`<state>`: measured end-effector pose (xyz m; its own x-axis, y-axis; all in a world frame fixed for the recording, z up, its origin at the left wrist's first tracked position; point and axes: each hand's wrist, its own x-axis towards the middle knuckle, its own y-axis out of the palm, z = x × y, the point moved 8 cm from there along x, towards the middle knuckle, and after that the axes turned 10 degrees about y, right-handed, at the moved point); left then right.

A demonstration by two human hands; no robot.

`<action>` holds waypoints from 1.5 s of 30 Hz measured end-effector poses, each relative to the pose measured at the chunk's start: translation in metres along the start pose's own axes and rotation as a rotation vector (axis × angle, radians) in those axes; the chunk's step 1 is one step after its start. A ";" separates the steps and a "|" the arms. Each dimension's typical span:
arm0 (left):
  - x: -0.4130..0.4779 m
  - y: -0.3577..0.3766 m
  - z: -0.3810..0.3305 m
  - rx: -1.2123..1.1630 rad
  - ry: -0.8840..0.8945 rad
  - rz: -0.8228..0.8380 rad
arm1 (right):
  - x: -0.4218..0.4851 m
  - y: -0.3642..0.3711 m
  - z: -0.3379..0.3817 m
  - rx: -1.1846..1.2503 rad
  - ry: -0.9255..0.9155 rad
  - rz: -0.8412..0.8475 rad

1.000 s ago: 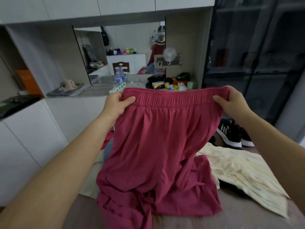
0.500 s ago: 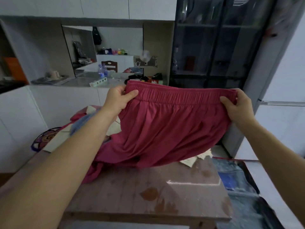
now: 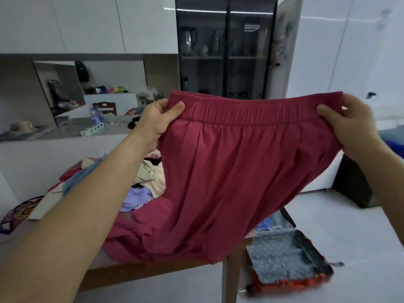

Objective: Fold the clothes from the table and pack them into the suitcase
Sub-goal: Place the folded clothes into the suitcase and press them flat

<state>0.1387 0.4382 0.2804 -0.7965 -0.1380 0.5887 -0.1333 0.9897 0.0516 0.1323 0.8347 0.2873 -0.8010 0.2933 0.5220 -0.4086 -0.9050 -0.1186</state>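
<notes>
I hold a dark pink pair of trousers (image 3: pixel 236 171) stretched out in the air by its elastic waistband. My left hand (image 3: pixel 159 119) pinches the left end of the band and my right hand (image 3: pixel 352 125) pinches the right end. The legs hang down and trail onto the brown table (image 3: pixel 122 270). An open red suitcase (image 3: pixel 284 259) with a grey dotted lining lies on the floor at the table's right end, partly hidden by the cloth. A heap of other clothes (image 3: pixel 144 182) in cream, lilac and blue lies on the table behind my left arm.
A white counter (image 3: pixel 65 136) with bottles and small items runs behind the table. A dark glass cabinet (image 3: pixel 225 51) stands at the back. A black object (image 3: pixel 352 184) sits on the pale floor at the right. A patterned mat (image 3: pixel 19 211) lies at the table's left edge.
My view has swung to the right, bringing the suitcase on the floor into sight. Both hands keep the waistband taut, and the trousers now hang over the table's right end.
</notes>
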 end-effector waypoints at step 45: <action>-0.232 0.159 -0.111 0.510 -0.024 -0.073 | -0.193 -0.179 0.071 -0.546 0.123 -0.010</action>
<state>0.3676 0.6320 0.2411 -0.7870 -0.2124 0.5792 -0.4549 0.8340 -0.3123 0.3909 0.9188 0.2677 -0.8277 0.3643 0.4268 -0.5575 -0.6207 -0.5513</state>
